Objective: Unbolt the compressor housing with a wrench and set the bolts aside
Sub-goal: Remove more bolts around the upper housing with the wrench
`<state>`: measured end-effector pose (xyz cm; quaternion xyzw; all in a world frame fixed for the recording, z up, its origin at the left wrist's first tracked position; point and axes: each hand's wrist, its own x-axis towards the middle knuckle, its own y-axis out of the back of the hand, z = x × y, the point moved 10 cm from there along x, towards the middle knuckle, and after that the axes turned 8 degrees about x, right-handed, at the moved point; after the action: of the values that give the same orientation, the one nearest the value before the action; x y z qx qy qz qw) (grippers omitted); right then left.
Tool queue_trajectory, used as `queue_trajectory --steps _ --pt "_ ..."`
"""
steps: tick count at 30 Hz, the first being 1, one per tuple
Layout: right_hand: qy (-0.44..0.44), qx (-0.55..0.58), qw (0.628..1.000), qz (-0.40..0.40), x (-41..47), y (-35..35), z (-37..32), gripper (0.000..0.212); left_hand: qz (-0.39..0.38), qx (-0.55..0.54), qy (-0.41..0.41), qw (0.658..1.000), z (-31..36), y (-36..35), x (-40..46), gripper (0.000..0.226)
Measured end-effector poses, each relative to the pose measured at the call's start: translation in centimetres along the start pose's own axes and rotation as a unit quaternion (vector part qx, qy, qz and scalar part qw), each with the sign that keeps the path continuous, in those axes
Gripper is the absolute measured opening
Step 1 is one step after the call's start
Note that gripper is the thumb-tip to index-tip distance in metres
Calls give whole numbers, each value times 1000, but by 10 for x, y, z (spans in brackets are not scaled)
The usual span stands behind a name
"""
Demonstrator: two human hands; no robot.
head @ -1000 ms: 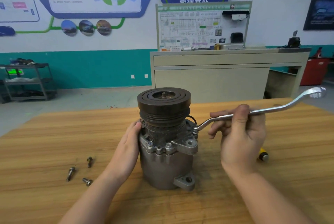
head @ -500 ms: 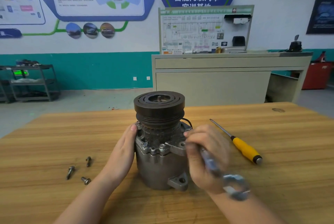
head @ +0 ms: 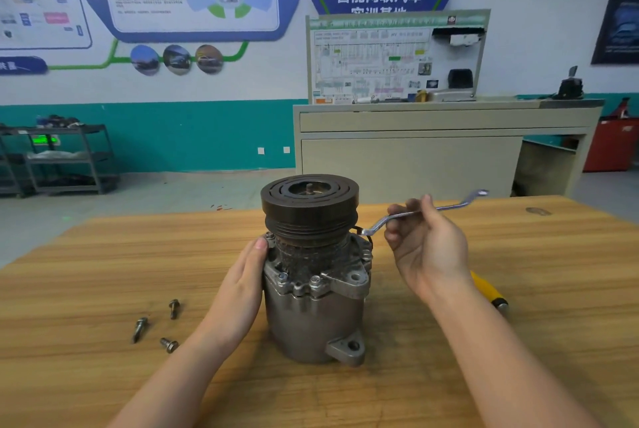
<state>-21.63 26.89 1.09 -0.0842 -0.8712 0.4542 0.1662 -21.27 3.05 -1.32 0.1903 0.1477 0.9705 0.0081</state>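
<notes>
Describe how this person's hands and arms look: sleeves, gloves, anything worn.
Both forearms are bare as far as the frame shows, with no sleeves in view. The left hand and right hand wear no gloves; no rings, watch or wristband are visible.

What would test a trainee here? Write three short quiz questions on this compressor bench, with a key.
1. True or false: the wrench lies flat on the table.
2. How many loose bolts lie left of the compressor?
3. The left hand: A) grips the screwdriver; B) rests against the compressor housing; C) picks up a bolt.

Key: 1 false, the right hand holds it, its ring end at the housing's upper right. 2 three. 3 B.
</notes>
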Motion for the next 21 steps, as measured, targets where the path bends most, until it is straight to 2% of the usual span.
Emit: queue_trajectory --steps 3,6,9,12,15,21 --pt "131 -64 989 -14 -16 -3 -28 28 7 -1 10 1000 -3 1 0 37" --pt "237 -174 955 -47 -37 -16 -42 22 5 4 9 1000 -3 1 0 38" --pt "322 -237 911 -104 -58 -34 -51 18 -4 -4 7 1000 -3 0 0 54" --pt "414 -280 848 -175 -79 -51 -58 14 -6 -6 3 1000 -1 0 0 53" --pt "453 -339 796 -214 -89 -60 -53 18 -5 -1 8 1000 -1 0 0 46" --pt "483 -359 765 -230 -97 -63 -52 27 -7 3 12 1000 -3 0 1 45"
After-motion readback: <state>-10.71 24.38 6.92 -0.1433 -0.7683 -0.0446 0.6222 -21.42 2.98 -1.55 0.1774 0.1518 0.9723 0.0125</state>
